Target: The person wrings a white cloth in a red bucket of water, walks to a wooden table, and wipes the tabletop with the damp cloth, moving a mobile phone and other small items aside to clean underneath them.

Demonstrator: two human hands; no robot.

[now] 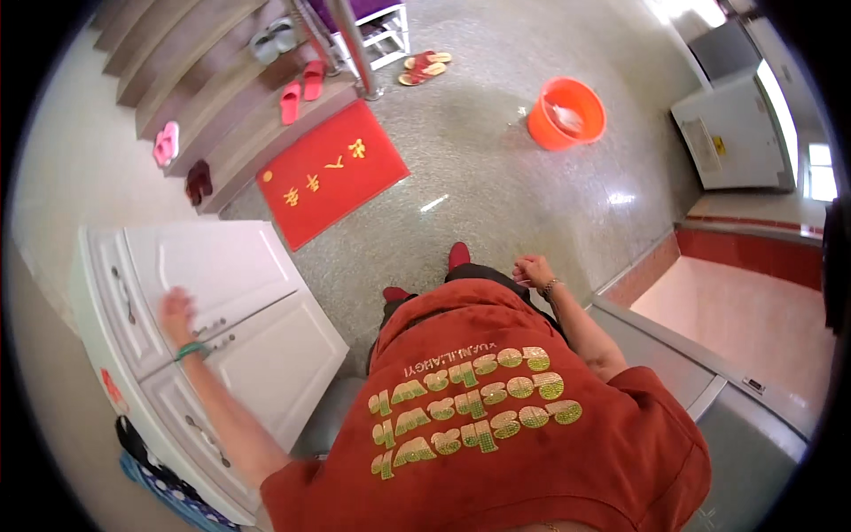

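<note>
My left hand [178, 312], blurred, is held out over the white panelled cabinet [272, 362], near its small door knobs; I cannot tell whether it touches them. A green bangle [193, 350] circles that wrist. My right hand [534, 271] is beside my right thigh with its fingers loosely curled, and nothing shows in it. A metal-band wristwatch [549, 287] is on the right wrist. Ahead on the speckled floor [479, 179] stands an orange plastic bucket [548, 130] with a pale, unclear item inside. My feet wear red shoes [459, 255].
A red doormat [359, 193] with yellow characters lies at the foot of curved stairs [199, 80]. Pink slippers [290, 103] and other pairs rest on the steps. Red-strapped sandals [423, 73] are near a metal post [352, 46]. A white appliance [738, 133] stands at right.
</note>
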